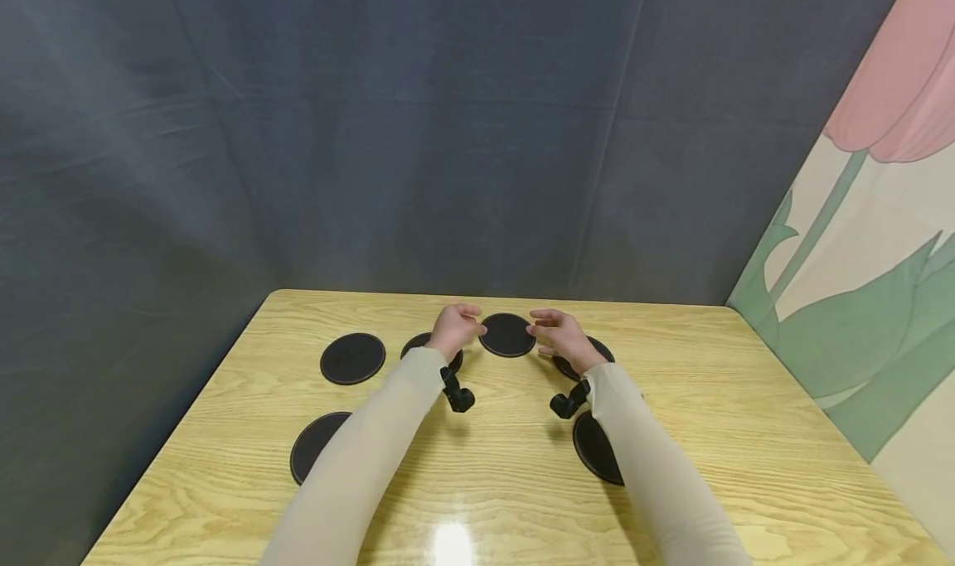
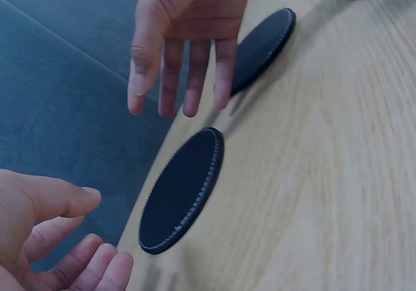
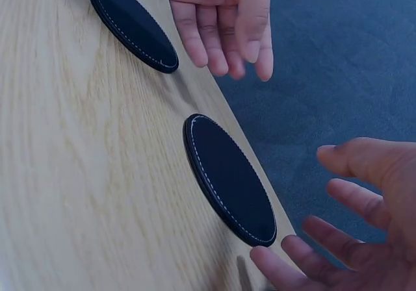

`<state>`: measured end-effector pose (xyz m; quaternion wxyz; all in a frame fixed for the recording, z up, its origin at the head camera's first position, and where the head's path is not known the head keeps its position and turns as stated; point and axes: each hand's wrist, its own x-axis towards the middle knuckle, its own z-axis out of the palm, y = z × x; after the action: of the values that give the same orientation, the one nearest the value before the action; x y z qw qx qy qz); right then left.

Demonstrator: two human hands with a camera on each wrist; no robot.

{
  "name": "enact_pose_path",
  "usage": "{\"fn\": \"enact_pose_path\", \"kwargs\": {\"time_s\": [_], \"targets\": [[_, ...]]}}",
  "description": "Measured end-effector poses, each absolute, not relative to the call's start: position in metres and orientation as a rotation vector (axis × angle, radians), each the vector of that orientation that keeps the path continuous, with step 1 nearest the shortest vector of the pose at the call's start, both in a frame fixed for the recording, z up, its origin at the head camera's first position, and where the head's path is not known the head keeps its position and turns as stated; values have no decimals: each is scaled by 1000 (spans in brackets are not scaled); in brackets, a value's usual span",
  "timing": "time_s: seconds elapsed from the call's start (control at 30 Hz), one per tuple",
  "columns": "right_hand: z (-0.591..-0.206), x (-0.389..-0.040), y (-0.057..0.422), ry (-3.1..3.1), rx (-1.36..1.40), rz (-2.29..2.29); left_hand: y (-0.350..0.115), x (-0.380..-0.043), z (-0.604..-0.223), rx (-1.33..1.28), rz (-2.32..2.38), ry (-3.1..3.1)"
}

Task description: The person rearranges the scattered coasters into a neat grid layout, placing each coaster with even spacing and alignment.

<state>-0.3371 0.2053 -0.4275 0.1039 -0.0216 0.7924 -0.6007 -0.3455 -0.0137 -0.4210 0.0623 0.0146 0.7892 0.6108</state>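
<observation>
Both of my hands are held above the far part of the table, one on each side of a round black coaster (image 1: 507, 336) with a stitched rim. The left hand (image 1: 455, 328) is at its left, fingers relaxed and holding nothing. Facing it from the right is the right hand (image 1: 563, 336), its fingers spread loosely with nothing in them. In the left wrist view the coaster (image 2: 183, 190) lies flat on the wood between the hands. The right wrist view shows the same coaster (image 3: 229, 177) with a gap between the two palms. Another coaster (image 1: 409, 344) is partly hidden under the left hand.
More black coasters lie on the wooden table (image 1: 507, 466): one at the back left (image 1: 353, 359), one partly behind the left sleeve (image 1: 313, 450), one beneath the right hand (image 1: 600, 349) and one by the right sleeve (image 1: 594, 450). A dark curtain (image 1: 448, 135) hangs behind the table.
</observation>
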Motion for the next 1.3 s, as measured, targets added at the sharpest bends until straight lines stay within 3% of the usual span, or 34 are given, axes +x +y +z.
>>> {"fn": "enact_pose_path", "kwargs": {"time_s": [0.53,1.3], "targets": [[-433,-344,200,2317,22,-1724,-1,-350,-443,-7,1703,2446],[-436,-348,189,2360,54,-1667,5,-345,-442,-54,1708,2452]]}}
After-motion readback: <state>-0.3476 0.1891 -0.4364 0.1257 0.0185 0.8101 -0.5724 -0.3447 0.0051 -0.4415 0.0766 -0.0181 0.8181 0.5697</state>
